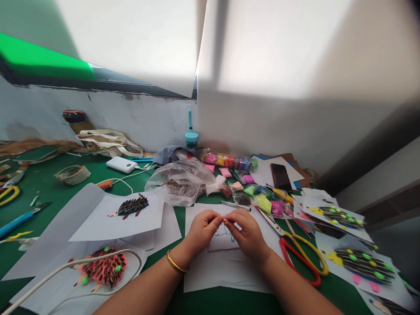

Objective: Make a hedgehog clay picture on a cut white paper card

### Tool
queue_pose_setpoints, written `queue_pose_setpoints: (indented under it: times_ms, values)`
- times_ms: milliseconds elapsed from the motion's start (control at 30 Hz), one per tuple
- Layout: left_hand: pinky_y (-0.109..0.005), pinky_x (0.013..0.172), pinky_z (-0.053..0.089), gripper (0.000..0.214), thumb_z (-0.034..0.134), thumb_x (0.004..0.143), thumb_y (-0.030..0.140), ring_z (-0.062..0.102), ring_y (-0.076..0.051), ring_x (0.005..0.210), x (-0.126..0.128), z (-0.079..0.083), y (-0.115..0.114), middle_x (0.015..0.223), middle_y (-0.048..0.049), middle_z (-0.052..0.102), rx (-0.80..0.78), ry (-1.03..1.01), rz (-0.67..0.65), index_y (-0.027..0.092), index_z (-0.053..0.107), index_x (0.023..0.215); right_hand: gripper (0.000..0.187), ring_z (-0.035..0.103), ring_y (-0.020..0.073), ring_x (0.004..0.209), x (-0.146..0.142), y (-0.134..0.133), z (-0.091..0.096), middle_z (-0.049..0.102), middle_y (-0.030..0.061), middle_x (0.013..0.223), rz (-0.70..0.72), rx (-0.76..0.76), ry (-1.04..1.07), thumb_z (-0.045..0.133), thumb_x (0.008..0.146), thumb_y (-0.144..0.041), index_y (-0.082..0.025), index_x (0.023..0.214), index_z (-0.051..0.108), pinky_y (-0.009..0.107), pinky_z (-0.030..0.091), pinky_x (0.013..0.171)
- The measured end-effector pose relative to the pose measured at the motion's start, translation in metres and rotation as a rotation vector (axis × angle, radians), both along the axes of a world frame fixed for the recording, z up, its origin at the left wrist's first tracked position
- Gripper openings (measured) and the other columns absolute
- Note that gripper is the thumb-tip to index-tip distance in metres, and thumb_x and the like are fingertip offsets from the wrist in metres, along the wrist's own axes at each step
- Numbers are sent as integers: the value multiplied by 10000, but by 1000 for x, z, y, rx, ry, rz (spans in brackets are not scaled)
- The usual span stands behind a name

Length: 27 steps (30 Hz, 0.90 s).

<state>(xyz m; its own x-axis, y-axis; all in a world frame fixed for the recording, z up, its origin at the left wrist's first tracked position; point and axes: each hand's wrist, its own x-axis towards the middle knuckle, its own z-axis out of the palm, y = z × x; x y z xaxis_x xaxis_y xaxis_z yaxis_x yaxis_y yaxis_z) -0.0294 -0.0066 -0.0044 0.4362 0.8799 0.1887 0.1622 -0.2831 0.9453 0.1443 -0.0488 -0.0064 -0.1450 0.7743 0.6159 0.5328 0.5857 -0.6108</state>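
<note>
Over a white sheet of paper (203,271) my two hands meet, fingertips touching. My left hand (204,227), with a gold bangle (175,261) on its wrist, is closed in a pinch. My right hand (244,229) is pinched against it. Whatever lies between the fingertips is hidden or too small to name. Below them, a smaller white paper (223,243) bears a blue line drawing, partly covered by the hands. A pen (236,205) lies just beyond, and scissors with red and yellow handles (303,253) rest to the right.
Packets of coloured clay (264,203) and a plastic bag (183,179) lie behind the paper. Hedgehog pictures (133,205) stand left, more hedgehog sheets (364,262) right. A white cable (98,258) crosses the lower left. A phone (280,176) and utility knife (22,221) are also there.
</note>
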Motion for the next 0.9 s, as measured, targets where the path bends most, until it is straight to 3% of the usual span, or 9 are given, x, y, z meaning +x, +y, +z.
queue_pose_setpoints:
  times_ms: [233, 367, 500, 667, 900]
  values:
    - [-262, 650, 410, 327, 598, 872, 450, 535, -147, 681, 1, -2, -2, 693, -13, 596, 51, 8, 22, 166, 644, 717, 117, 589, 200, 814, 2, 0, -2, 648, 39, 833, 7, -5, -3, 570, 958, -295, -235, 923, 665, 341, 484, 726]
    - [-266, 669, 417, 304, 575, 902, 416, 546, -146, 702, 0, -2, -3, 722, -14, 609, 105, 3, 51, 171, 648, 737, 182, 598, 217, 870, 2, 0, -3, 663, 61, 917, 31, -32, -16, 528, 974, -338, -229, 1069, 638, 364, 482, 780]
    - [-271, 671, 416, 301, 573, 915, 411, 540, -147, 712, -1, -5, -3, 728, -14, 600, 176, 44, 66, 173, 640, 743, 140, 571, 198, 808, 0, -1, -2, 636, 39, 829, 3, -56, -47, 519, 974, -285, -220, 907, 623, 341, 450, 740]
    - [-281, 732, 442, 220, 610, 908, 405, 567, -159, 801, 0, -4, -3, 846, -27, 648, 238, 45, 59, 208, 703, 941, 150, 557, 186, 783, -1, -1, -1, 629, 29, 808, -16, -52, -55, 512, 976, -265, -217, 879, 617, 327, 424, 720]
    - [-275, 710, 442, 219, 629, 904, 363, 561, -153, 775, 1, -2, -4, 772, -24, 622, 307, 3, 102, 182, 661, 786, 169, 542, 184, 771, 0, -1, -3, 611, 30, 789, -18, -64, -53, 494, 972, -261, -206, 855, 603, 328, 413, 712]
